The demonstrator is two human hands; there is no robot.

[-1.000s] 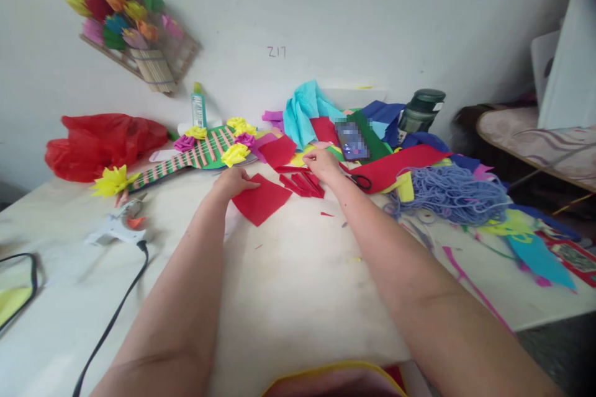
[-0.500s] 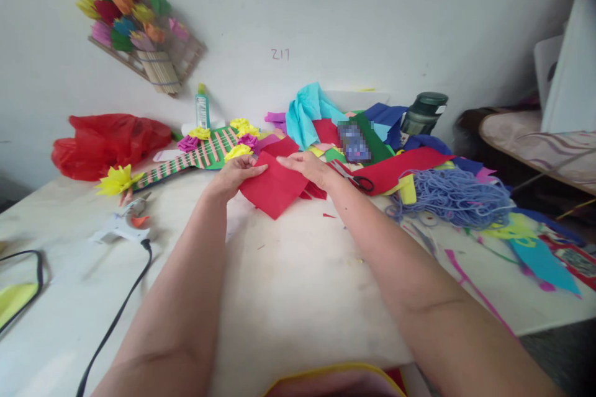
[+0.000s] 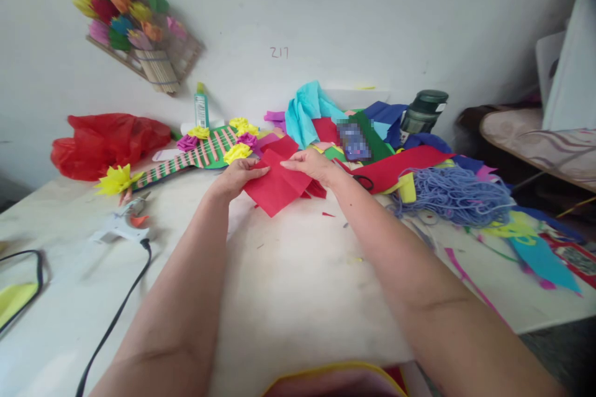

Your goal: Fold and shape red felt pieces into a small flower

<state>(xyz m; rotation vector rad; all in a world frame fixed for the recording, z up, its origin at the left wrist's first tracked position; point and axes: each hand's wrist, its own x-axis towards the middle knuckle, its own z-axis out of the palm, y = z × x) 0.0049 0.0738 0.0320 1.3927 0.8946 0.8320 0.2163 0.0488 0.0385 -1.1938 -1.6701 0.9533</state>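
Note:
A red square sheet, paper or felt (image 3: pixel 275 189), is held up above the table between both hands, one corner pointing toward me. My left hand (image 3: pixel 242 175) pinches its left side with the thumb on top. On the upper right part, my right hand (image 3: pixel 310 165) pinches it between thumb and fingers. More red pieces (image 3: pixel 316 189) lie just behind and beneath the sheet. The scissors (image 3: pixel 363 182) rest beside my right wrist, partly hidden by it. A small red scrap (image 3: pixel 328 214) lies on the tabletop near my right forearm.
Left of my hands lies a green guitar-shaped craft (image 3: pixel 195 158) with paper flowers. Nearer me is a white glue gun (image 3: pixel 123 228) with a black cord. A bundle of blue yarn (image 3: pixel 459 196), coloured sheets, a phone (image 3: pixel 354 141) and a dark green bottle (image 3: pixel 424 113) crowd the right and back.
Both hands have shifted slightly to the right along the red sheet, which has tilted a little and shows a faint crease. The grip of both hands stays closed.

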